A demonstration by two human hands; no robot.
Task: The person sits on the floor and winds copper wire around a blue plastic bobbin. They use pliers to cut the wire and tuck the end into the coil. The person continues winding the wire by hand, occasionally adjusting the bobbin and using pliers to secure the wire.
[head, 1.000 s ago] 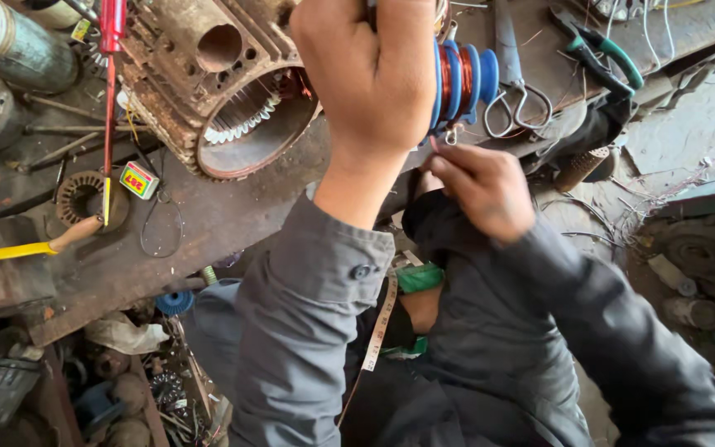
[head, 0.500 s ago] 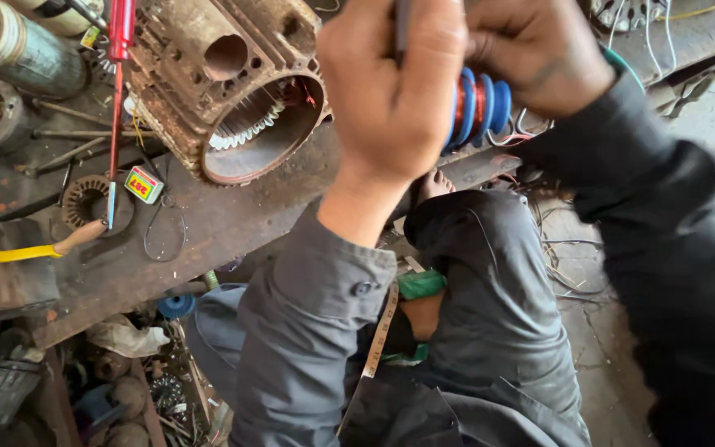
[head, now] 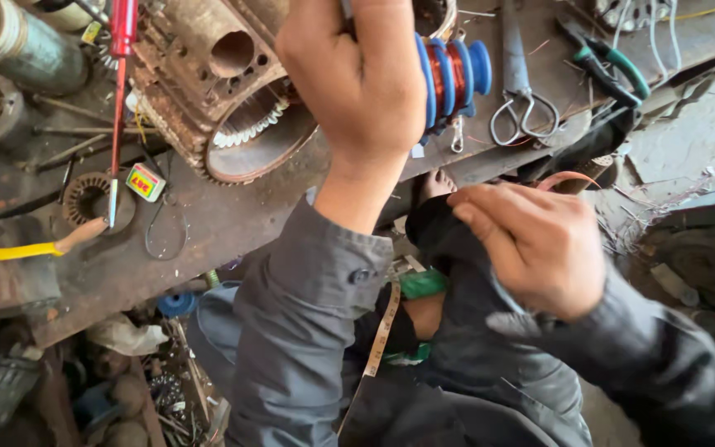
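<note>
Half a second ago the right hand [head: 539, 248] was raised beside the left at the blue stepped former; now it has dropped away to the person's lap, below the tabletop's [head: 233, 223] near edge, its fingers loosely curled and holding nothing that shows. The left hand [head: 366, 83] stays where it was, fingers closed in a fist around a grip mostly hidden inside the palm, right against the former.

The blue stepped former [head: 453, 74], wound with copper wire between its flanges, sits at the tabletop's near edge, just right of the left fist. Its long axis runs roughly sideways across the view, the smaller steps pointing right, toward the scissors [head: 519, 91] lying just beside it. Green-handled pliers [head: 610, 58] lie further right, near the far right corner.

Left of the fist a rusty motor housing [head: 225, 91] rests with its open bore tilted toward the near edge. A red screwdriver [head: 117, 99] lies beyond it, tip toward the near side.
</note>
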